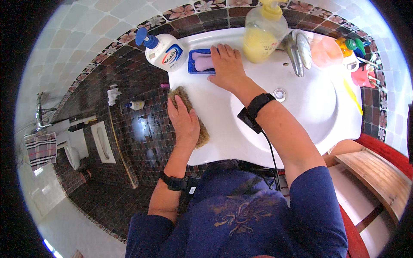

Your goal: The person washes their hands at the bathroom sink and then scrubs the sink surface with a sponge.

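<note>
My left hand (184, 121) lies over a brown, rough-textured scrubbing sponge (202, 137), its thumb along one side. The sponge rests on the left edge of a white ceramic washbasin (213, 113). At the back left of the basin, my right hand (228, 66) grips the right end of a blue soap dish (192, 69). Its thumb is at the dish's front edge, and the fingers reach over the back; that end is hidden. Purple soap (204, 63) lies in the dish. Left of the dish stands a white Walch pump bottle (166, 54) with a blue pump.
A clear bottle of yellow liquid (263, 42) stands beside the chrome faucet (297, 53). Right of the faucet are a pink translucent container (326, 53), a red cup (363, 77) with toothbrushes and a yellow strip-like object (352, 96). A drain (279, 95) sits in the bowl.
</note>
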A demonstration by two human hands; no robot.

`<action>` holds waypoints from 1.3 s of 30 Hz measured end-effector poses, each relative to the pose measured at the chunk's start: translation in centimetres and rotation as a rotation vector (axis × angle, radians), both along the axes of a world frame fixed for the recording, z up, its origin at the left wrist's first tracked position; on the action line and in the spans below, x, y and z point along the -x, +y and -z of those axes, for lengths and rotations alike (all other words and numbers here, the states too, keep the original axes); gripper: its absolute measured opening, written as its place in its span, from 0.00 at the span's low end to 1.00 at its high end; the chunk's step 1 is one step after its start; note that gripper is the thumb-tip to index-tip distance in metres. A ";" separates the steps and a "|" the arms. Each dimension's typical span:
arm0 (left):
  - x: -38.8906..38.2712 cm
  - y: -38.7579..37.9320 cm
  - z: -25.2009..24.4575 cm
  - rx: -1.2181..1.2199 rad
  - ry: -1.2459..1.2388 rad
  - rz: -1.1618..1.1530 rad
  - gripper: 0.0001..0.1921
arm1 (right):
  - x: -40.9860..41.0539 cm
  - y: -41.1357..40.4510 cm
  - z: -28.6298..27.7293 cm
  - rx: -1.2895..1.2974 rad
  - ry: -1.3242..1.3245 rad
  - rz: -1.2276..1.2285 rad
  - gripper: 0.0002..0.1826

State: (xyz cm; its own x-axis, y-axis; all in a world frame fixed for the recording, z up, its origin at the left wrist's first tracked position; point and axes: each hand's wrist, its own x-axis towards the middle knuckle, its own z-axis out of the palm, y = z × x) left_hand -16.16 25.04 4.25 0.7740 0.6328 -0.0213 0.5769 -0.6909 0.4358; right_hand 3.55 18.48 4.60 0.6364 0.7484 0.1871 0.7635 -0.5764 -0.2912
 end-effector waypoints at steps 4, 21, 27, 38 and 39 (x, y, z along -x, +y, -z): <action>-2.7 0.7 -0.3 0.001 0.016 0.127 0.31 | -0.7 -0.4 -1.0 0.064 0.191 -0.010 0.41; -16.5 2.0 3.3 -0.091 -0.366 0.696 0.24 | 3.2 -10.3 -8.6 -0.364 0.310 0.169 0.39; -8.3 -1.5 0.5 0.235 -0.017 0.845 0.21 | 2.2 -5.1 -5.0 -0.282 0.294 0.145 0.37; -3.9 -7.7 -2.0 -0.007 0.237 1.045 0.30 | 3.8 -6.1 -0.7 -0.287 0.308 0.056 0.38; -4.5 -8.3 -2.3 -0.007 0.237 1.049 0.30 | 3.8 -7.8 -1.1 -0.387 0.298 0.038 0.37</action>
